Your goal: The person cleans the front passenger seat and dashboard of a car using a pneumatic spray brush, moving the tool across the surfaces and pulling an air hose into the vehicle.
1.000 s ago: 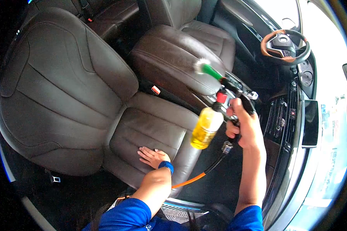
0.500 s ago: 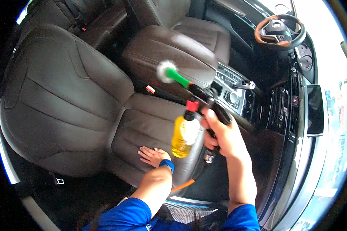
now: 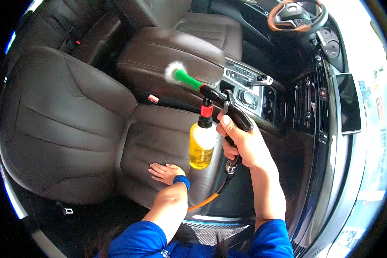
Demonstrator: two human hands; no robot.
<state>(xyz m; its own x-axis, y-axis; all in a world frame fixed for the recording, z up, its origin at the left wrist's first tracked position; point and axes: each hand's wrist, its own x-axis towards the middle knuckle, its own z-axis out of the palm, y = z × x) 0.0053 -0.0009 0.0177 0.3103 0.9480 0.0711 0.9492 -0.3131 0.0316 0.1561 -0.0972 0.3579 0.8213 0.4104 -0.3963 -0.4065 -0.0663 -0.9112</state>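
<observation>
My right hand (image 3: 241, 139) is wrapped round the black handle of an air cleaning gun (image 3: 236, 117). A green cone with a white bristle brush (image 3: 175, 72) forms its front end, pointing left over the centre armrest (image 3: 172, 53). Below the gun hangs a bottle of yellow liquid (image 3: 202, 146) with a red collar. An orange air hose (image 3: 205, 201) runs down from the handle. My left hand (image 3: 165, 173) lies flat on the brown leather seat cushion (image 3: 137, 148), fingers outstretched, holding nothing. A blue band circles that wrist.
The seat backrest (image 3: 64, 124) rises at the left. Beyond the armrest are the gear lever (image 3: 261, 81), a round control knob (image 3: 247, 98) and the steering wheel (image 3: 296, 19). A dark screen (image 3: 348, 103) stands on the dashboard at the right. The red seat belt buckle (image 3: 153, 99) sits beside the cushion.
The camera view has shifted, so the car interior appears moved left. The gun and brush sit slightly farther left and higher in view. My left hand stays on the cushion.
</observation>
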